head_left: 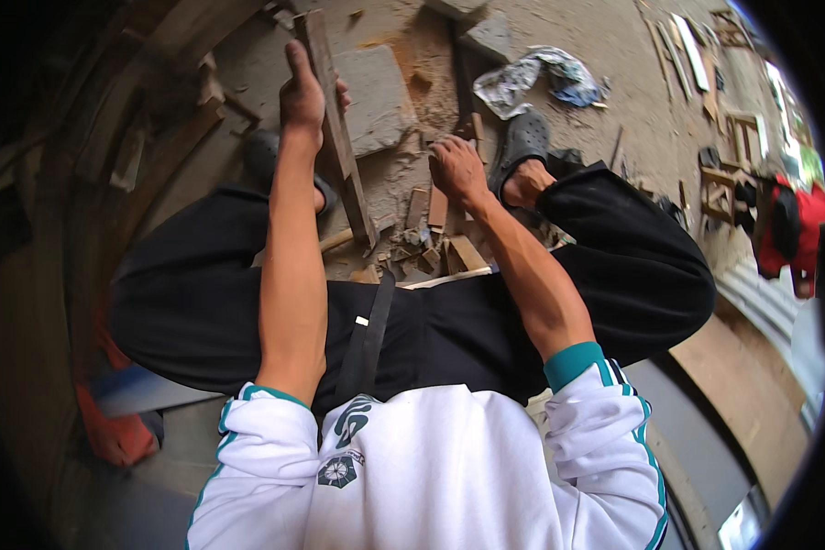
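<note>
My left hand (302, 103) is wrapped round a long, narrow wooden plank (337, 151), thumb up along one side and fingertips showing past the other. The plank slants, its lower end among wood offcuts (438, 209) between my legs. To the right, my right hand (458, 170) is closed with its knuckles up. What it grips, if anything, is hidden under the fingers. A small wood piece (477, 128) shows just beyond it. A flat grey stone slab (371, 99) lies on the ground between the two hands, with sawdust along its edge.
Crumpled silvery sheeting (536, 78) lies past my right shoe (525, 147). Grey stone blocks (488, 37) sit at the far side. Large timbers (156, 174) crowd the left. Wooden strips (674, 55) and a small wooden stool (720, 194) are at the right, near a person in red (802, 229).
</note>
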A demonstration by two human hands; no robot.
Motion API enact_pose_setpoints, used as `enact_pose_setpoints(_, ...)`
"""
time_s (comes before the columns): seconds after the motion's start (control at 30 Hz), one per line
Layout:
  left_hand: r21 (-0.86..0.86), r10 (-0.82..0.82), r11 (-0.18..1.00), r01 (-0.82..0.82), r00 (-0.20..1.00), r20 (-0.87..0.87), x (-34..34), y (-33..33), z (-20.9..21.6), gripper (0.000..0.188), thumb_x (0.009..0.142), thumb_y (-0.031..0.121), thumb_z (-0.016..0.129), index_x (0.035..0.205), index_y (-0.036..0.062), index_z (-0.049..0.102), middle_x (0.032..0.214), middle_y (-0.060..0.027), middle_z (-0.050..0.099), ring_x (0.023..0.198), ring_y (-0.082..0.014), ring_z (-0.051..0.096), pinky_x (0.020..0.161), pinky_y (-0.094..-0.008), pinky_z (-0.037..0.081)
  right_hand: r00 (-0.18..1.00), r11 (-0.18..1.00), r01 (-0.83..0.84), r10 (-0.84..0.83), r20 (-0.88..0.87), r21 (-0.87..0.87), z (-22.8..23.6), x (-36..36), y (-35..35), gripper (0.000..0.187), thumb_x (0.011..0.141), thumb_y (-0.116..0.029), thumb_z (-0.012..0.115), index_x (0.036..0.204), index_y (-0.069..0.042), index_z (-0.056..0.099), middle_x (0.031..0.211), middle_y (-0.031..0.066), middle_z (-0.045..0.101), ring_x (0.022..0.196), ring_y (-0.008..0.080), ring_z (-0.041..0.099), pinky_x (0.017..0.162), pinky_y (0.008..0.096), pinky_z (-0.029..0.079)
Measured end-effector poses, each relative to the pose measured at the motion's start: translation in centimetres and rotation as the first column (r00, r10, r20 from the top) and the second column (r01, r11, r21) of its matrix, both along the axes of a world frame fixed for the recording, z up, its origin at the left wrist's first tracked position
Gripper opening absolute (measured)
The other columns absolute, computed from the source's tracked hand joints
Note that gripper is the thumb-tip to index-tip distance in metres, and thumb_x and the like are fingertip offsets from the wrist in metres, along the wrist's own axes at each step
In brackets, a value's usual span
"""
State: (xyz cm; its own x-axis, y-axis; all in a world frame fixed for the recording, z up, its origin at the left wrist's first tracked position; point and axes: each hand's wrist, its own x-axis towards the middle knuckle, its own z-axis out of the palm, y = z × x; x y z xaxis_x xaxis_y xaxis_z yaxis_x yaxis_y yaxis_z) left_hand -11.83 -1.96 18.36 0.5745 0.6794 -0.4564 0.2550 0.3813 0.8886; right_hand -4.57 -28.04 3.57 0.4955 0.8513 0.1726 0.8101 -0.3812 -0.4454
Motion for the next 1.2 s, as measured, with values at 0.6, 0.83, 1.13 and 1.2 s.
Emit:
enact_pose_setpoints(0.6,0.0,-0.388,0.918,0.396,0.9,-0.198,6.5,-9.5,-3.5,0.089,0.08,0.086,0.037,0.074,-0.0005,0.058,0.062,-0.0087,0.057,0.055,-0.017,0.059,0.055,-0.0312,0.047,0.309,0.484,0.719,-0.866,-0.394,-0.499,-8.0,15.2,-9.9,0.027,0.082,-0.018,0.058,0.101,-0.008,0.073,0.1,0.0197,0.071,0.098,0.0347,0.068,0.09,0.0408,0.051)
enact_pose_setpoints(0.83,-0.033,-0.329,0.943,0.33,0.918,-0.221,8.2,-9.3,-4.4,0.086,0.083,0.083,0.037,0.072,-0.0006,0.057,0.061,-0.0088,0.057,0.053,-0.018,0.057,0.054,-0.0323,0.047,0.347,0.544,0.745,-0.811,-0.471,-0.388,-12.0,16.8,-10.4,0.02,0.081,-0.015,0.063,0.099,-0.01,0.071,0.095,0.0153,0.071,0.091,0.0313,0.068,0.081,0.0389,0.052)
enact_pose_setpoints(1.13,0.029,-0.369,0.919,0.393,0.884,-0.287,8.5,-10.0,-4.2,0.086,0.084,0.082,0.035,0.069,0.0,0.057,0.06,-0.0094,0.058,0.055,-0.0169,0.059,0.054,-0.0312,0.048,0.37,0.494,0.797,-0.854,-0.366,-0.347,-11.8,17.2,-9.9,0.021,0.086,-0.02,0.062,0.102,-0.009,0.069,0.099,0.0171,0.069,0.094,0.0361,0.066,0.083,0.0425,0.051)
enact_pose_setpoints(1.2,0.018,-0.347,0.929,0.369,0.888,-0.301,8.4,-10.4,-4.1,0.087,0.084,0.083,0.035,0.069,0.0002,0.057,0.06,-0.0092,0.058,0.055,-0.0167,0.059,0.054,-0.0307,0.048,0.297,0.434,0.833,-0.874,-0.385,-0.344,-11.9,18.5,-9.7,0.02,0.086,-0.021,0.063,0.1,-0.009,0.07,0.098,0.0175,0.07,0.094,0.0357,0.067,0.084,0.0421,0.051)
